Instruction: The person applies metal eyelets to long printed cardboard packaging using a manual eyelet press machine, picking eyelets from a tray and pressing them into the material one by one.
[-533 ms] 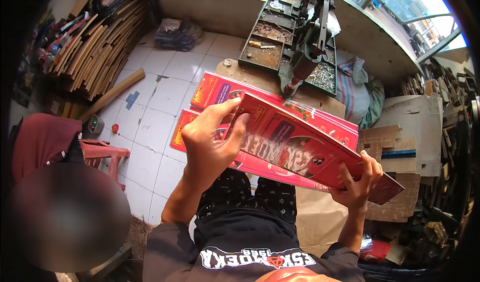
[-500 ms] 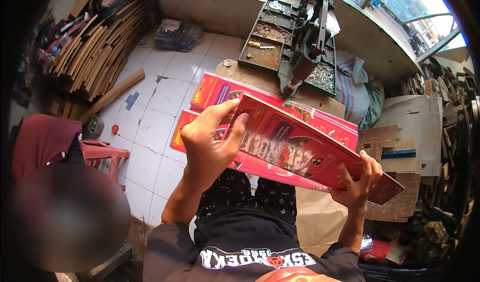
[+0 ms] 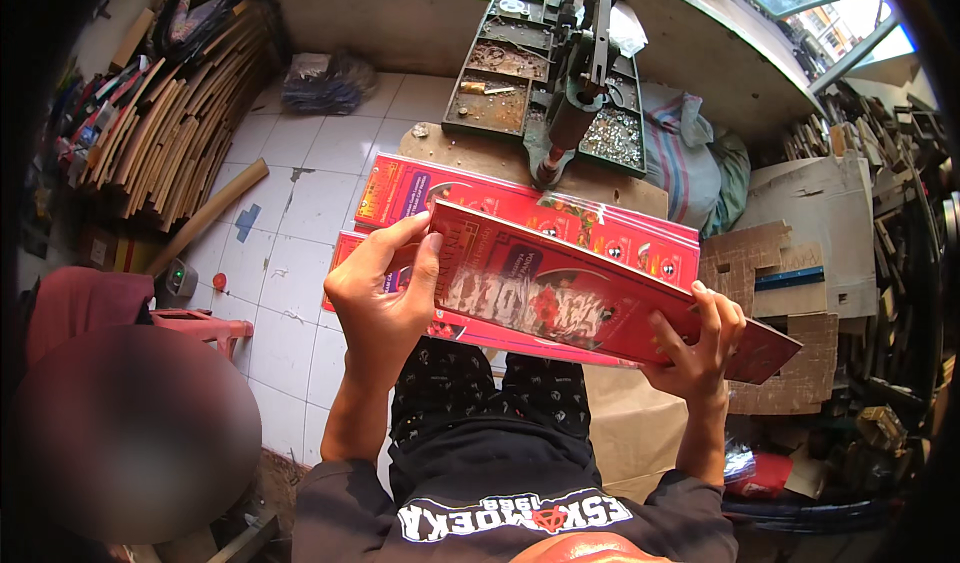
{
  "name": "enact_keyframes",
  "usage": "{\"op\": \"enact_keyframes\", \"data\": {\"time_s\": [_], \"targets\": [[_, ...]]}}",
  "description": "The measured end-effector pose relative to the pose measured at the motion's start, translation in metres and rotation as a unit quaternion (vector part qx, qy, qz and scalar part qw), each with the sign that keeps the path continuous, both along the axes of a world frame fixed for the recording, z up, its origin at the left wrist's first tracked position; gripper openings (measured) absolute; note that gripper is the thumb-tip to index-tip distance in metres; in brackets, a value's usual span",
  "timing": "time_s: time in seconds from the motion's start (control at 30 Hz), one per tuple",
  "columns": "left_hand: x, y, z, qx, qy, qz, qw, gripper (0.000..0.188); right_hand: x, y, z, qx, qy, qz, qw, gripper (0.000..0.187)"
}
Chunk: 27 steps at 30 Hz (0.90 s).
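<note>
A long, glossy red printed menu board [image 3: 580, 308] is held up tilted in front of my body, its surface catching the light. My left hand [image 3: 385, 283] pinches its left end between thumb and fingers. Farther right, my right hand [image 3: 700, 348] grips the board by its long edges, with fingertips over the upper one. Beneath it, more red menu boards [image 3: 385, 201] lie in overlapping piles on the wooden bench top [image 3: 455, 151]. Just beyond them stands a dark metal hand press [image 3: 575, 123], its lower tip close to the piled boards' far edge.
Dark compartment trays [image 3: 490, 103] with small metal bits flank the press. Striped sacks [image 3: 680, 163] and cut cardboard [image 3: 800, 363] are at right. A red stool [image 3: 205, 325] stands left, near a blurred round shape [image 3: 135, 433]. Stacked cardboard sheets [image 3: 175, 113] lean on the far-left wall.
The whole view has shifted slightly, so the press and trays appear farther left. The held board has levelled a little; both hands keep their hold on it.
</note>
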<state>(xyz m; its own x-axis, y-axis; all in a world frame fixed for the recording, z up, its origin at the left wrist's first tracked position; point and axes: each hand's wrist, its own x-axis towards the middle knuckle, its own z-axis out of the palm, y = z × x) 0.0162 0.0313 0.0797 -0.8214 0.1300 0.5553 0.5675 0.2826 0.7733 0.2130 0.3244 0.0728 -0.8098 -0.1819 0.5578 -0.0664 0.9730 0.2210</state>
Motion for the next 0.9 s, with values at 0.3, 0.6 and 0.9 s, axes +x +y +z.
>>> {"op": "enact_keyframes", "data": {"time_s": [0.3,0.6,0.9], "targets": [[0.005,0.002,-0.001,-0.010,0.011,0.017,1.000,0.009,0.002,0.000,-0.005,0.013,0.010,0.002,1.000,0.054],[0.001,0.005,-0.007,-0.046,0.009,0.017,0.999,0.007,0.001,-0.002,-0.005,0.007,0.006,0.000,1.000,0.056],[-0.003,0.000,-0.011,-0.020,-0.016,0.012,1.000,0.007,-0.002,-0.005,-0.007,-0.005,0.008,0.002,1.000,0.052]]}}
